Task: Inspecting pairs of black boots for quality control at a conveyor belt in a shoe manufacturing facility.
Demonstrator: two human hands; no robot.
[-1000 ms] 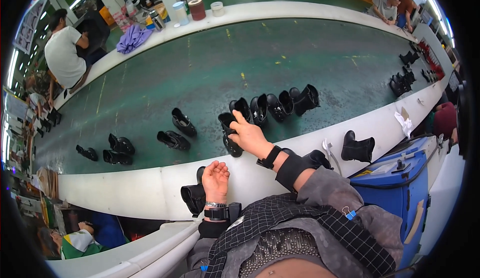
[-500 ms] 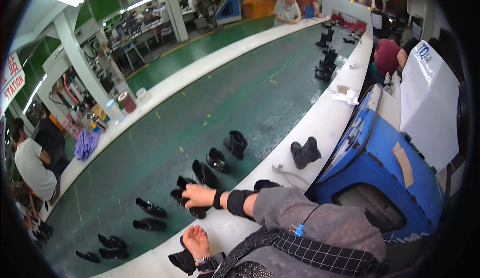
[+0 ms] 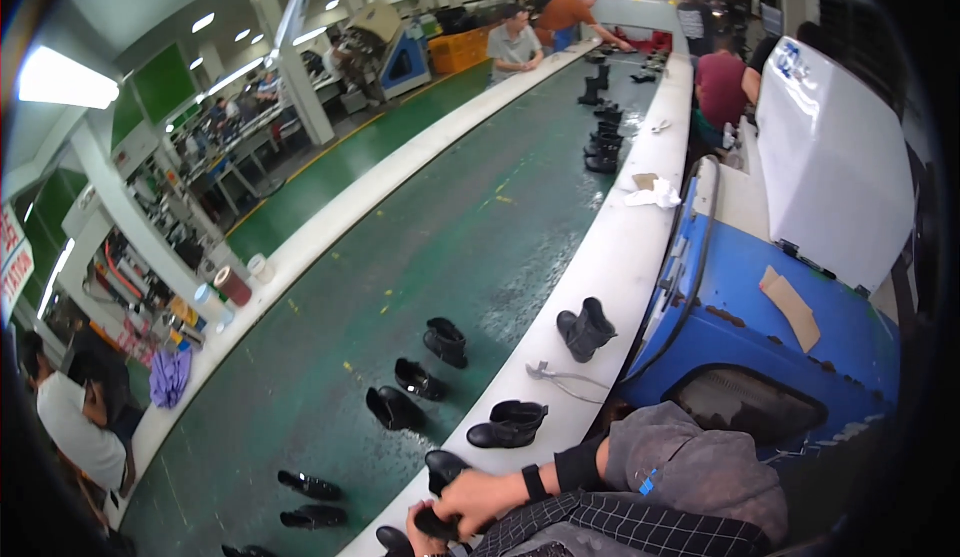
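Low in the picture my right hand [image 3: 472, 497] curls its fingers round a black boot [image 3: 436, 525]. My left hand [image 3: 417, 531] meets it from the left, fingers closed on the same boot, most of which the hands hide. Just beyond my right hand, the rounded black toe of a shoe [image 3: 443, 467] shows; whether it belongs to the held boot I cannot tell. Another dark toe [image 3: 393, 540] pokes out left of my left hand. On the white ledge beyond my hands stand an ankle boot [image 3: 508, 425] and a taller boot [image 3: 586, 330], with metal pincers [image 3: 565, 378] between them.
The green conveyor belt [image 3: 400, 247] carries several black boots [image 3: 396, 407] and low shoes [image 3: 313, 516]. A blue machine [image 3: 745, 327] with a raised white lid stands at my right. Across the belt are a purple cloth [image 3: 170, 377] and seated people. White paper [image 3: 655, 194] lies farther along the ledge.
My right hand has come back from the belt toward me and met my left hand at a boot. My left hand, open before, has closed. The view has shifted; boots slid left and nearer.
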